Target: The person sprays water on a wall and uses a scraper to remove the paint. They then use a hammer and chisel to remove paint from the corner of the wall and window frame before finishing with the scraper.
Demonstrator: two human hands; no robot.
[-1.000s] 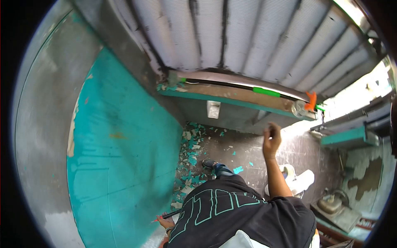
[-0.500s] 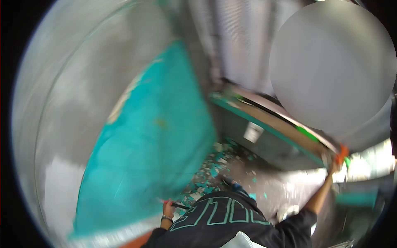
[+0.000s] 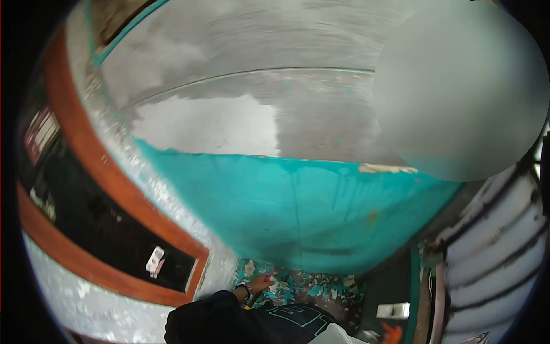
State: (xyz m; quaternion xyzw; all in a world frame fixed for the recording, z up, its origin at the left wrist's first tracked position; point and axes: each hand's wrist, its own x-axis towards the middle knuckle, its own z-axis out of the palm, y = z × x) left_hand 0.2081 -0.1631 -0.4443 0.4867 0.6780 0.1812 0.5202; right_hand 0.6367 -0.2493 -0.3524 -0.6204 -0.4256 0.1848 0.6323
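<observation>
My left hand [image 3: 259, 284], with a dark band at the wrist, is closed around a slim hand tool with a red part [image 3: 267, 278] and a dark handle; the blade end is too small to make out. It is in front of the turquoise painted wall [image 3: 298, 212], over scattered paint flakes [image 3: 312, 291]. Low on the right, a blurred orange shape [image 3: 392, 332] shows where my right hand is; its fingers and grip cannot be made out. Above the turquoise paint, the wall is bare grey [image 3: 332, 114] with a pale patch [image 3: 212, 123].
An orange-brown framed opening [image 3: 172, 249] with a dark sill runs along the left, a small pale box [image 3: 154, 259] on it. At right stand a dark ledge with a white item [image 3: 393, 311] and a ribbed metal shutter [image 3: 492, 252]. A blurred disc covers the upper right.
My view has swung left from the shutter side to face the turquoise wall squarely. My right arm, earlier stretched to the ledge, is now low at my side. My left hand keeps the tool.
</observation>
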